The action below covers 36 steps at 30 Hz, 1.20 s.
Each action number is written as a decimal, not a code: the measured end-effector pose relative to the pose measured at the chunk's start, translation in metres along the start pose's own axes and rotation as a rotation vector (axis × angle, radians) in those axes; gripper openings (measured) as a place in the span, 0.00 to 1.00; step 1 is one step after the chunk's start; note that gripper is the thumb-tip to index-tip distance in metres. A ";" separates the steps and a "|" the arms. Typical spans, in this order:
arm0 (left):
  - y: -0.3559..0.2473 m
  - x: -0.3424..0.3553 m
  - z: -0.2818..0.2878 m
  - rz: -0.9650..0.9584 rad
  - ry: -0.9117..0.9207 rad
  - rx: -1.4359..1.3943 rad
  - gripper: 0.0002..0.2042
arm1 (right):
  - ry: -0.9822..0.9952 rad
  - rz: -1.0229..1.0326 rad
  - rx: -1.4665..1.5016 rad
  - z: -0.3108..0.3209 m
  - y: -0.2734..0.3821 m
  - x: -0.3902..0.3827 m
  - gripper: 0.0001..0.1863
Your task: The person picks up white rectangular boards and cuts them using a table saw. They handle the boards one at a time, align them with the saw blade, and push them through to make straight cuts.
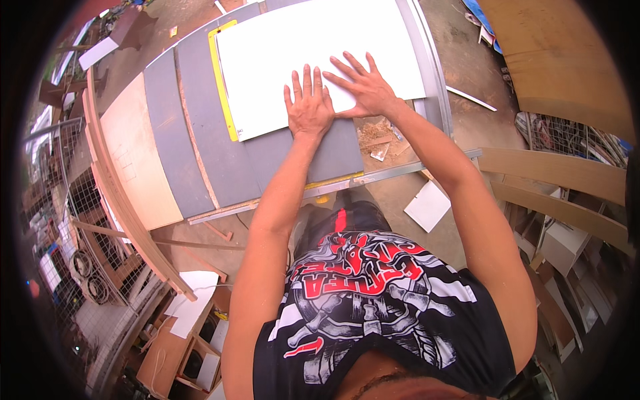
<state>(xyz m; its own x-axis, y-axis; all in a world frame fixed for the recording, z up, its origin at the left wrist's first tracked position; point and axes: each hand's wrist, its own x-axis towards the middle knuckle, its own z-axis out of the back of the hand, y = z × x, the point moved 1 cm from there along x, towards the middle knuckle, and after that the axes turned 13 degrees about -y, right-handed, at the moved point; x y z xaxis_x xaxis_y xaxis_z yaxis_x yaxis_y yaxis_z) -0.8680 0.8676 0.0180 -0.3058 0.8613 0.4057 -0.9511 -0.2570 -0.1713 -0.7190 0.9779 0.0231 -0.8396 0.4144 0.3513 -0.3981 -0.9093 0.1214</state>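
Head view, looking down: both bare hands lie flat, side by side, on the near edge of a white panel [313,47] that rests on a grey saw-table surface [200,153]. Left hand [308,107] — fingers spread and straight, palm partly off the panel's near edge and onto the grey surface; its grip is open, clasping nothing, only pressing down. Right hand [363,87] — likewise open and flat, fingers fanned toward the upper left, just beside the left hand. A yellow straightedge [221,83] runs along the panel's left edge, touching or nearly touching it; whether the two are flush cannot be told. A small heap of sawdust and offcuts [379,137] sits on the surface just right of the hands, near the right forearm.

Judged from this posture, the step in hand is holding or sliding the panel over the surface. Done well, it calls for even downward pressure from both palms, the left edge kept against the yellow straightedge so the sheet does not skew, and the offcuts kept clear of the panel's underside. A loose white board [428,205] lies on the floor below the surface's near rail [400,172], well apart from the work.
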 end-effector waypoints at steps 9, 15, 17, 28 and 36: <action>0.002 0.017 -0.003 -0.010 -0.021 0.000 0.26 | -0.020 -0.010 -0.004 -0.004 -0.011 0.010 0.57; 0.006 0.027 -0.009 -0.010 -0.034 -0.008 0.26 | -0.004 -0.022 -0.012 -0.008 -0.017 0.019 0.58; 0.006 0.030 -0.010 -0.013 -0.035 -0.008 0.26 | -0.013 -0.017 -0.019 -0.012 -0.020 0.021 0.58; 0.012 0.044 -0.017 -0.022 -0.047 -0.009 0.26 | 0.024 -0.043 -0.052 -0.014 -0.029 0.034 0.58; 0.015 0.055 -0.024 -0.014 -0.044 -0.010 0.26 | 0.044 -0.052 -0.071 -0.018 -0.036 0.042 0.59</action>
<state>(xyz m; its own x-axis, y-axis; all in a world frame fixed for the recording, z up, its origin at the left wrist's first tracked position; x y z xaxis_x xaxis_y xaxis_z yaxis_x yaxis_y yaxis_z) -0.8983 0.9217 0.0159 -0.2945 0.8446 0.4471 -0.9548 -0.2405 -0.1746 -0.7467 1.0291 0.0165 -0.8321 0.4633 0.3048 -0.4650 -0.8824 0.0719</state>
